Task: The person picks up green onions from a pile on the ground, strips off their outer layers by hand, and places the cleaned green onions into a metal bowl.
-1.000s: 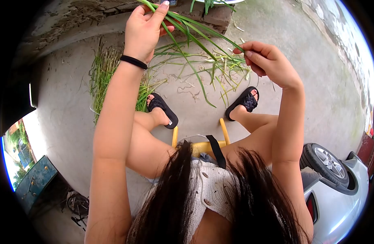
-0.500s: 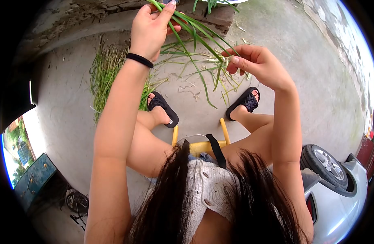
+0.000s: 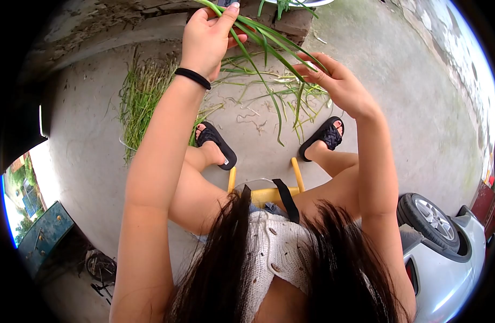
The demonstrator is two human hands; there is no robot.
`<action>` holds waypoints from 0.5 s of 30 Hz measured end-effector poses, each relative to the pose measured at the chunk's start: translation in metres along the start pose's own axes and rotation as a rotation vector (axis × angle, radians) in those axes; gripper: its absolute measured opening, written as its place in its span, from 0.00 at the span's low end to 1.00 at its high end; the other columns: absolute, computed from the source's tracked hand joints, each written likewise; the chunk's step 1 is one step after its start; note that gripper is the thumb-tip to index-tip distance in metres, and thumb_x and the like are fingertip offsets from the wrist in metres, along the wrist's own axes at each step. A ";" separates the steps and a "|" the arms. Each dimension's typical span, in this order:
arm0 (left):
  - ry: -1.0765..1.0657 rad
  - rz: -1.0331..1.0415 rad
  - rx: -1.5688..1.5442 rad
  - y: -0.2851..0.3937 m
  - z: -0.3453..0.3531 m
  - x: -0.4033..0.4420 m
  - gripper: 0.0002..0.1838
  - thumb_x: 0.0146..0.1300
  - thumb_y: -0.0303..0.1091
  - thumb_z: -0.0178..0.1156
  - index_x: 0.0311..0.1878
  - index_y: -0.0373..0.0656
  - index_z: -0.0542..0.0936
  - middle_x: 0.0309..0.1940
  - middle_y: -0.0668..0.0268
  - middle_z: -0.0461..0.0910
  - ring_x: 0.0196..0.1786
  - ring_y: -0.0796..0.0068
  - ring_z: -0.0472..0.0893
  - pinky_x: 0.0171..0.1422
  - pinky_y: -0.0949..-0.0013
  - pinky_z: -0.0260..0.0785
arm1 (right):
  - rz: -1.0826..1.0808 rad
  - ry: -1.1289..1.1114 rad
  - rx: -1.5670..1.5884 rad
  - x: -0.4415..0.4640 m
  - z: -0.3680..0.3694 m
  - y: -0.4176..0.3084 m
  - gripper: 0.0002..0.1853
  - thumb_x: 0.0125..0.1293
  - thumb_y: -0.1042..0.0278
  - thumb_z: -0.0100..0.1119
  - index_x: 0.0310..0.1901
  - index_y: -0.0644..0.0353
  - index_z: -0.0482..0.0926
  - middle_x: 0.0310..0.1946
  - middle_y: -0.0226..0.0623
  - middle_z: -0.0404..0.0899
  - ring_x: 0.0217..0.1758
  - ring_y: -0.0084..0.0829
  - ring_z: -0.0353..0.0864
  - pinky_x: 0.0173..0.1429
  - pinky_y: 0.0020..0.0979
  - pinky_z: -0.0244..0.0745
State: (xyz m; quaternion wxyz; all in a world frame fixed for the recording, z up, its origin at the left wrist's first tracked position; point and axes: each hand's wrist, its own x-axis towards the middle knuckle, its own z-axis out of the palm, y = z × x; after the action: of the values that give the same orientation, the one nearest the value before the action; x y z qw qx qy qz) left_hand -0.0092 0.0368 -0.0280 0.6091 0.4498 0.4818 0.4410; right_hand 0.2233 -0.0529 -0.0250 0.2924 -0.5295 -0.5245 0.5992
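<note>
My left hand (image 3: pixel 210 40) is closed around the stem end of a green onion (image 3: pixel 272 46), near the top of the view. Its long, flat green leaves fan out down and to the right. My right hand (image 3: pixel 336 83) is at the leaf ends, with thumb and fingers drawn together on them; a leaf lies across the fingers. One leaf hangs free between the two hands. Below them, loose leaves and pale scraps (image 3: pixel 307 102) lie scattered on the concrete. Part of the stem's upper end is cut off by the frame edge.
A heap of thin green stalks (image 3: pixel 142 102) lies on the ground to the left. At the top, a bowl rim (image 3: pixel 312 3) with greens shows on a ledge (image 3: pixel 282 29). My sandalled feet flank a yellow stool (image 3: pixel 263 195). A silver car (image 3: pixel 447 280) stands at lower right.
My left hand has shifted slightly right with the green onion. My right hand has moved up a little along the leaf ends, and the hanging leaves have swung slightly.
</note>
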 end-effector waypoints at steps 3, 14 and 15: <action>0.146 -0.009 -0.033 0.007 0.008 -0.002 0.06 0.68 0.35 0.52 0.38 0.43 0.71 0.31 0.67 0.76 0.34 0.77 0.78 0.37 0.72 0.74 | 0.020 -0.178 0.021 -0.001 0.004 -0.007 0.17 0.71 0.62 0.47 0.53 0.64 0.72 0.37 0.31 0.80 0.47 0.21 0.76 0.53 0.25 0.69; 0.195 -0.058 -0.258 0.010 -0.007 0.002 0.05 0.66 0.36 0.55 0.36 0.46 0.73 0.28 0.72 0.77 0.29 0.80 0.77 0.32 0.75 0.72 | -0.293 0.390 -1.029 0.007 -0.015 0.037 0.19 0.69 0.58 0.45 0.53 0.61 0.74 0.41 0.43 0.79 0.44 0.42 0.77 0.49 0.37 0.71; 0.194 -0.088 -0.287 0.011 -0.009 0.003 0.05 0.66 0.36 0.55 0.36 0.47 0.74 0.28 0.72 0.77 0.29 0.80 0.77 0.32 0.75 0.72 | -0.184 0.293 -0.856 0.005 -0.013 0.032 0.20 0.69 0.56 0.45 0.54 0.61 0.74 0.43 0.43 0.79 0.47 0.42 0.76 0.52 0.36 0.70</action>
State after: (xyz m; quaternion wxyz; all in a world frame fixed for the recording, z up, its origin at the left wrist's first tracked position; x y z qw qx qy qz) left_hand -0.0192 0.0426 -0.0195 0.6365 0.2922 0.4897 0.5193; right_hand 0.2403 -0.0531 -0.0552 0.1708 -0.6329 -0.7227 0.2190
